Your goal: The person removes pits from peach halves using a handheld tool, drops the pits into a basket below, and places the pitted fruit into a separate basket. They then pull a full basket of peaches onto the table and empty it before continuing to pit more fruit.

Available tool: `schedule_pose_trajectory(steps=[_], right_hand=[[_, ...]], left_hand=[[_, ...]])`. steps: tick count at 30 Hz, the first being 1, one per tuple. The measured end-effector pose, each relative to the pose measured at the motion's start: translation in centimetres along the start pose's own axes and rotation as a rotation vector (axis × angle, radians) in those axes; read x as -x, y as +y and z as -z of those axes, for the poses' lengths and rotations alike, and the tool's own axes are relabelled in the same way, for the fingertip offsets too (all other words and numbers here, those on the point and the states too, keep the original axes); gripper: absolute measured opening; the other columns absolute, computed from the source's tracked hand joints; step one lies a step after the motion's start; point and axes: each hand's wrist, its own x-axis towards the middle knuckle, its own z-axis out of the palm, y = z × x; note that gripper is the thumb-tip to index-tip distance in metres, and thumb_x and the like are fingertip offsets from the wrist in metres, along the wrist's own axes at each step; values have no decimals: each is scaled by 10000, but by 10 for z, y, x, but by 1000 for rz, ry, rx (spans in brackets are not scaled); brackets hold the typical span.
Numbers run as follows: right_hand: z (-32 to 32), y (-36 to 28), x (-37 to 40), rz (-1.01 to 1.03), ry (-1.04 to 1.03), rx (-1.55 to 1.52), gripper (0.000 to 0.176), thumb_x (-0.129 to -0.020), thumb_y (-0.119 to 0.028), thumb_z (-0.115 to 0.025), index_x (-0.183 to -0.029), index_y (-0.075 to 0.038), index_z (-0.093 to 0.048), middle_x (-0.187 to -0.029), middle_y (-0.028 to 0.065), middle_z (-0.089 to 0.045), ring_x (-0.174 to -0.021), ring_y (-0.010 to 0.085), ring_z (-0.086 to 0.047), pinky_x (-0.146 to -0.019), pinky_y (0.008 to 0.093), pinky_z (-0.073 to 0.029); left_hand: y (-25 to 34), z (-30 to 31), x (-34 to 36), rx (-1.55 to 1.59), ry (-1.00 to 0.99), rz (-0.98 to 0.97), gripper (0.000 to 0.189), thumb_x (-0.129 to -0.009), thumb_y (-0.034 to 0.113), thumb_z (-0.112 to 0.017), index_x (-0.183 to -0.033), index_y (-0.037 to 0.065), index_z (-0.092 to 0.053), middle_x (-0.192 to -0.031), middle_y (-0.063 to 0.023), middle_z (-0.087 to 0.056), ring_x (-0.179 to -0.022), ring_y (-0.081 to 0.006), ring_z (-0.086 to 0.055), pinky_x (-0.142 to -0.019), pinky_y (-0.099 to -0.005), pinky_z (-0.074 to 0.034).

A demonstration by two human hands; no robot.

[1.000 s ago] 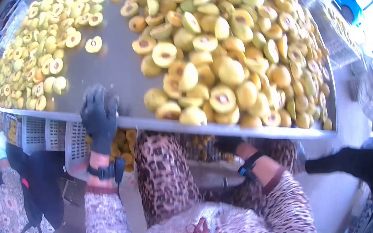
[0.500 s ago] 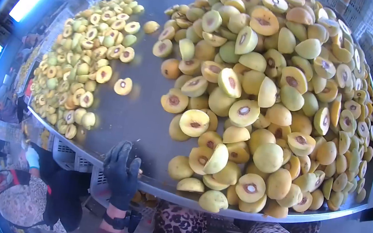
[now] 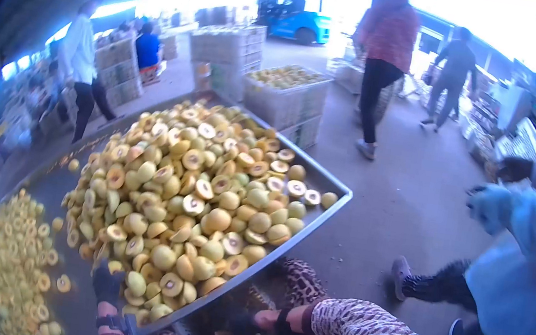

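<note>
My left hand [image 3: 106, 283], in a dark glove, rests at the near edge of a metal table [image 3: 315, 221], beside a big pile of halved yellow-green stone fruit [image 3: 189, 199] that look like peaches. Its fingers look stretched out, though blurred, and I see nothing in them. Below the table edge, my right hand [image 3: 241, 320] is in shadow over what looks like a crate; its dark glove blends into the background and its fingers do not show clearly. A smaller heap of halved fruit [image 3: 14, 255] lies on the table's left.
A person in a light blue coat [image 3: 521, 265] is close on the right. Others walk farther off, one in a red jacket [image 3: 388, 37]. Fruit-filled crates [image 3: 283, 104] stand behind the table. A blue forklift [image 3: 299, 21] is at the back.
My view has swung up and to the right, bringing the floor, forklift and several people into sight. My left hand now appears closer to the large pile, and my right glove shows dimly below the table.
</note>
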Motion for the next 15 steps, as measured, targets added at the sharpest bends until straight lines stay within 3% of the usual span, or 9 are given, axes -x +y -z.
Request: schedule_pose_trajectory(steps=[2,5,6,7,8,10,11,12,15], right_hand=[[-35,-289,114,6,-109,755,255,-962,-261,-574,-985,-25,-669,-888,126,-691,-851,257,-657,-825,395,-498],[-38,-316,144,-16,66,452,252,-921,-287,-630,-995,-49,-670,-886,179,-674,-852,304,-654,-812,413,-497],[-29,-322,153,256,160,636,280,-961,-310,-578,-966,-43,-663,-867,156,-665,-800,277,-637,-770,377,-493],[-24,-327,160,530,229,795,330,-1001,-332,-526,-937,-36,-657,-848,132,-657,-749,249,-620,-728,341,-489],[-14,-330,156,481,404,893,244,-980,-254,-564,-948,-30,-656,-813,50,-630,-754,146,-587,-729,309,-482],[-15,-372,170,465,421,110,169,-977,-158,-576,-969,-6,-651,-826,-18,-628,-744,84,-575,-678,287,-502],[-5,-373,165,477,358,-62,203,-987,-181,-564,-934,-6,-654,-819,5,-636,-720,80,-586,-623,260,-494],[-18,-418,189,250,319,-240,209,-994,-226,-567,-971,-28,-632,-721,-2,-570,-617,87,-541,-551,246,-441],[-26,-437,194,321,166,-347,169,-980,-201,-573,-969,-36,-610,-735,2,-557,-560,80,-501,-523,222,-418]], left_hand=[[-3,-12,-3,139,81,20,578,-647,199,-831,-1135,-1,-593,-1009,-241,-664,-973,-415,-629,-829,-467,-497],[-14,-6,-6,743,16,95,478,-733,260,-806,-1103,13,-631,-942,-150,-669,-892,-308,-652,-764,-416,-519],[-20,-8,-3,1077,89,239,444,-789,292,-778,-1113,24,-636,-916,-110,-672,-858,-271,-656,-740,-397,-525],[50,37,29,1394,31,296,395,-858,268,-713,-1134,3,-617,-952,-93,-672,-850,-247,-655,-747,-359,-541],[117,81,61,1703,-11,383,351,-926,243,-648,-1156,-17,-597,-988,-75,-672,-842,-222,-655,-753,-322,-556],[33,63,60,1622,-73,327,344,-966,300,-606,-1156,14,-608,-952,-74,-663,-802,-164,-645,-700,-269,-535],[83,72,90,1643,101,302,289,-971,267,-599,-1099,9,-612,-859,-73,-665,-737,-179,-652,-688,-278,-539],[100,71,98,1635,68,276,299,-968,226,-593,-1154,-8,-593,-868,-105,-669,-729,-204,-663,-679,-295,-548],[169,81,149,1654,-12,250,295,-971,192,-575,-1170,-26,-576,-902,-153,-674,-781,-239,-674,-675,-325,-558]])
